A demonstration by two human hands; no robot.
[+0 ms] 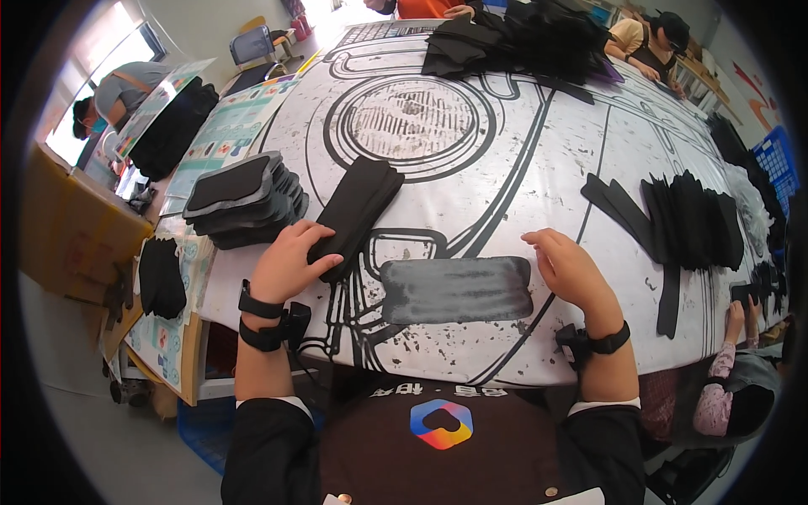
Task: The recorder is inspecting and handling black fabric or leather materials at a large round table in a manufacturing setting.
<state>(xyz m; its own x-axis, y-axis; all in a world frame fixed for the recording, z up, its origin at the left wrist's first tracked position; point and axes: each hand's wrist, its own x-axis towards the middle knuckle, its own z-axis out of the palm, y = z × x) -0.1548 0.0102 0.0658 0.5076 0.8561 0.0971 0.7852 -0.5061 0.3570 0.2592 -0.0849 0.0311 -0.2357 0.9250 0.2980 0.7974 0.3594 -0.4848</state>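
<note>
My left hand (295,257) rests at the near end of a neat stack of black fabric strips (360,206), its thumb and fingers apart on the top and left edge. In front of me a grey, smeared flat piece with rounded corners (459,290) lies on the printed table cover (539,185). My right hand (568,268) hovers by that piece's right end, fingers loosely stretched and holding nothing. Left of the black stack is a pile of grey-edged black pads (244,198).
Fanned black strips (690,220) lie at the right, and a large black heap (522,42) at the far side. More black pieces (162,278) sit on the left side table beside a cardboard box (80,236). Several people work around the table, one (732,379) close on the right.
</note>
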